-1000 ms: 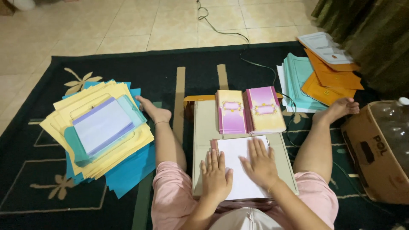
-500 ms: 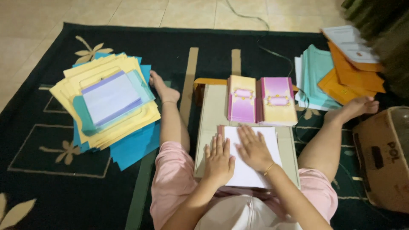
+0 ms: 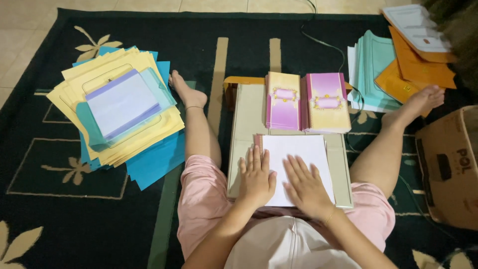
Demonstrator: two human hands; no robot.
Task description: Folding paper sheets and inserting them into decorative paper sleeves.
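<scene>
White sheet: matt paper; board: dull cardboard (smooth); rug: woven cloth.

A dark leaf-patterned rug covers what looks like beige floor tile.

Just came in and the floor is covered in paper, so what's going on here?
A person sits on a dark rug with both palms flat on a white sheet: left hand on its left edge, right hand near the middle. The sheet lies on a grey board across their lap. Two stacks of pink and yellow booklets sit at the board's far end. A pile of yellow and blue paper lies to the left, teal and orange envelopes and a cardboard box to the right.
</scene>
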